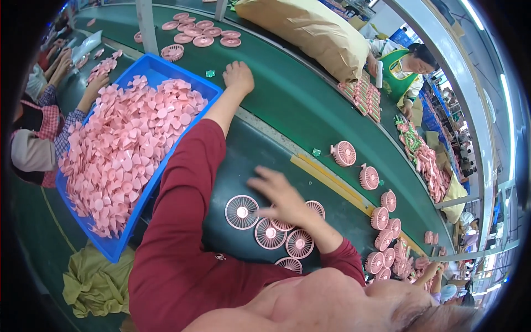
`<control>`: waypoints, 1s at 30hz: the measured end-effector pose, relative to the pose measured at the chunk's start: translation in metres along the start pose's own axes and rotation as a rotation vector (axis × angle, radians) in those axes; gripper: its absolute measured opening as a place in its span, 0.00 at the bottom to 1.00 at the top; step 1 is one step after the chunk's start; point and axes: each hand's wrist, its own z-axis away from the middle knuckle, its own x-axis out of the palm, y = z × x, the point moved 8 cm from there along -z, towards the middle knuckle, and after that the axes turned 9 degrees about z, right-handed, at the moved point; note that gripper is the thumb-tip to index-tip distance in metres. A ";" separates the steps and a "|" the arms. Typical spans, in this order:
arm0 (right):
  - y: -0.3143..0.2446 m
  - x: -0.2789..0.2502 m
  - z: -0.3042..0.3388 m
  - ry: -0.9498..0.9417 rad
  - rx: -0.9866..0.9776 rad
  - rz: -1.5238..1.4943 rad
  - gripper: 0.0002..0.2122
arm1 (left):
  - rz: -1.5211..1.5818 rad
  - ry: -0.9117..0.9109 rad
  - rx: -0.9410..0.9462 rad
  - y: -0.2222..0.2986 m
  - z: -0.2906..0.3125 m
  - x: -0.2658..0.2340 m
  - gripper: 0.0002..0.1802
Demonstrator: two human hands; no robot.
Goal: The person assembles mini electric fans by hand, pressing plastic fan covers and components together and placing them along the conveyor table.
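My left hand [239,77] is stretched far out over the green conveyor belt, just past the corner of the blue bin [182,73]. Its fingers are curled under, and whatever they may hold is hidden. A small green part [210,73] lies on the belt beside it. My right hand [285,199], slightly blurred, hovers with fingers spread over round pink fan grilles [270,233] on the dark work surface. Another pink grille [241,212] lies just left of that hand. Pink fan blades [130,149] fill the bin in a heap.
Pink round covers [203,41] lie at the belt's far end. Assembled-looking pink fan housings [369,177] line the belt on the right, near a yellow strip [332,184]. Across stands a co-worker in a green apron [395,72]; another person's hand [97,88] is left of the bin.
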 end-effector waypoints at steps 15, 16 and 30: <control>0.027 0.019 0.012 0.191 0.103 -0.235 0.21 | 0.244 0.019 0.333 -0.004 0.035 0.027 0.11; 0.040 0.012 0.014 0.300 0.171 -0.445 0.17 | 0.257 0.010 0.289 0.000 0.044 0.031 0.13; 0.134 -0.045 0.042 0.849 0.567 -0.755 0.13 | 1.294 -0.362 -0.094 0.056 0.159 0.068 0.13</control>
